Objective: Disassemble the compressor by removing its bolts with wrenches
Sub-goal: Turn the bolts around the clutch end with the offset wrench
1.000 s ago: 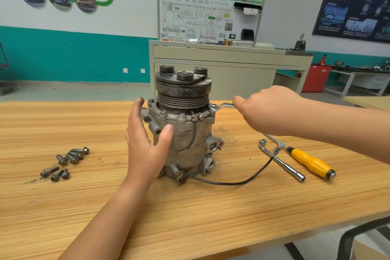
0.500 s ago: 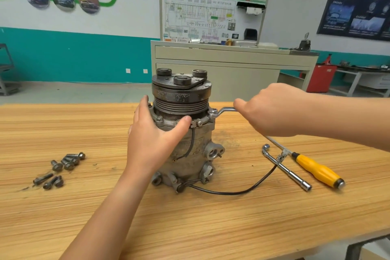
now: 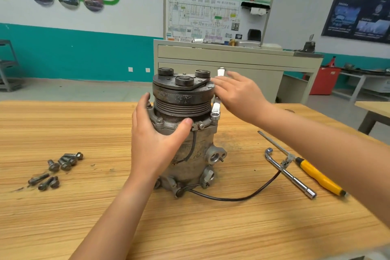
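**A:** Closest in, the wooden bench [image 3: 190, 228], with a black cable [image 3: 232, 198] looping out from the foot of the compressor [image 3: 190, 160]. The compressor stands upright mid-bench.

**B:** Loose bolts [image 3: 57, 169] are scattered to its left. To its right 2 tools lie crossed, an L-shaped socket wrench [image 3: 295, 179] and a yellow-handled screwdriver [image 3: 316, 175], both well apart from either hand.

**A:** And the left hand [image 3: 154, 143]?

**B:** Its grip is clamped on the compressor housing. The thumb lies across the front flange and the fingers go round the far left side, just under the grooved pulley [image 3: 181, 107].

**A:** Where's the ring wrench [image 3: 216, 108]?

**B:** It's seated on a flange bolt at the compressor's right edge, with the handle standing nearly upright beside the pulley. The right hand [image 3: 238, 95] has its grip apart, fingers straight across the handle, and the handle's top pokes out above them.

**A:** Up top I count 3 round bosses on the clutch plate.

**B:** Beyond the bench there's a grey cabinet [image 3: 217, 55] carrying a wiring-diagram board.
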Available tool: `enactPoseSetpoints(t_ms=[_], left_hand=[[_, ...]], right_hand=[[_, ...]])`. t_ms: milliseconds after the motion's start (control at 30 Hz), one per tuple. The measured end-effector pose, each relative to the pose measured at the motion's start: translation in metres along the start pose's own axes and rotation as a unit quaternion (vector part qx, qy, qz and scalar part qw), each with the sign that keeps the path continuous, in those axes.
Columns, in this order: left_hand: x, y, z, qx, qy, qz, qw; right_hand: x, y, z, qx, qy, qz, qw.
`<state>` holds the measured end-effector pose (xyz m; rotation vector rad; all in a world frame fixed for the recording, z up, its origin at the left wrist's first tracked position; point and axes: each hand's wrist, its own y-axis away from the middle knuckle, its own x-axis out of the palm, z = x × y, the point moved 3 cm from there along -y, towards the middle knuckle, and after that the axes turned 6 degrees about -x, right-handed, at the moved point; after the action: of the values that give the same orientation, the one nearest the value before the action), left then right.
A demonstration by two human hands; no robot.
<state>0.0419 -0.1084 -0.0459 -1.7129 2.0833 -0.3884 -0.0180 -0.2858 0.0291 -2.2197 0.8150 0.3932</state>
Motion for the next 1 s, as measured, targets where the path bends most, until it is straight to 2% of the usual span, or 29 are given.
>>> enactPoseSetpoints(t_ms=[67,133,233,300,367,433,500,600,800,1000], left_hand=[[0.0,0.0,0.001,-0.003,0.0,0.0,1.0],[0.0,0.0,0.001,-0.006,-0.004,0.004,1.0],[0.0,0.0,0.001,-0.009,-0.011,0.01,1.0],[0.001,0.0,0.002,-0.008,-0.012,0.009,1.0],[0.001,0.0,0.002,-0.005,-0.011,0.006,1.0],[0.001,0.0,0.002,-0.004,-0.007,0.005,1.0],[0.001,0.001,0.003,-0.004,-0.003,0.004,1.0],[0.001,0.001,0.002,-0.002,0.0,0.002,1.0],[0.002,0.001,0.002,-0.003,0.0,0.004,1.0],[0.002,0.002,0.002,-0.004,-0.004,0.002,1.0]], right_hand=[[0.004,-0.006,0.006,0.006,-0.04,-0.028,0.999],[0.002,-0.003,0.007,0.043,-0.081,-0.02,0.996],[-0.01,0.01,0.003,0.18,-0.112,-0.03,0.977],[-0.026,0.02,0.002,0.271,-0.151,-0.02,0.95],[-0.047,0.028,0.005,0.305,-0.189,-0.03,0.933],[-0.068,0.035,0.011,0.276,-0.157,-0.002,0.948],[-0.079,0.045,0.018,0.256,-0.118,0.119,0.952],[-0.082,0.054,0.024,0.237,-0.067,0.269,0.931],[-0.092,0.043,0.032,0.223,-0.009,0.334,0.916],[-0.101,0.015,0.053,0.162,0.028,0.423,0.891]])
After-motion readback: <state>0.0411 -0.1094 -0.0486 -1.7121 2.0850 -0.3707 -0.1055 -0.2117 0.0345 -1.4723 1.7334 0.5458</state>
